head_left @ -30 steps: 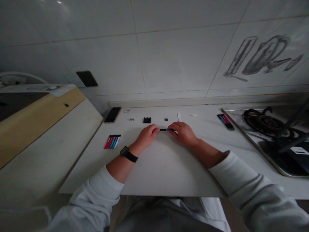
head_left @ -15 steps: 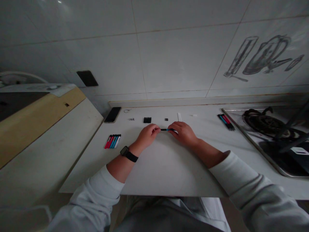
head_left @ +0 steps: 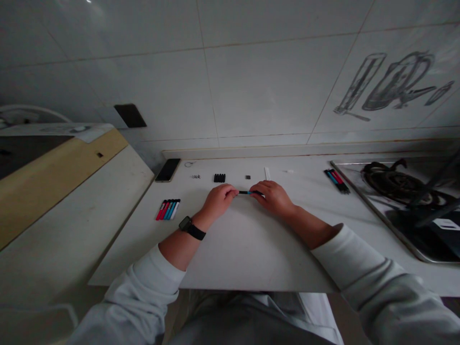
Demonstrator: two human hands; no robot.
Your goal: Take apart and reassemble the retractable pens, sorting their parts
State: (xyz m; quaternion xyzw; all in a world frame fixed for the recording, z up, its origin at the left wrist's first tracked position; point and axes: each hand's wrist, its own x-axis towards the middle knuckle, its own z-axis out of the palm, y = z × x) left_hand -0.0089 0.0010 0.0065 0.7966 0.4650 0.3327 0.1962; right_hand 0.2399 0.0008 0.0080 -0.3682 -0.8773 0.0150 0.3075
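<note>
Between my two hands is a slim black and blue pen (head_left: 245, 192), lying level just above or on the white counter; I cannot tell which. My left hand (head_left: 220, 199) pinches its black end, with a dark watch on that wrist. The blue end is gripped by my right hand (head_left: 273, 197), whose fingers hide part of it. Beyond the hands, a row holds small metal springs (head_left: 196, 177), several black pieces (head_left: 219, 178), a small dark block (head_left: 247, 177), thin white sticks (head_left: 267, 173) and tiny white parts (head_left: 290, 171).
Red, blue and white barrels with dark ends (head_left: 168, 209) lie at the left. Behind them are a phone (head_left: 167, 170) and a thin ring (head_left: 189, 164). Black, red and blue pens (head_left: 337, 181) lie at right beside a gas stove (head_left: 391, 211). A tiled wall (head_left: 258, 91) backs the counter (head_left: 247, 249).
Both hands keep their grip on the pen in nearly the same place. The visible part of the pen's blue end looks slightly different beside the right fingers.
</note>
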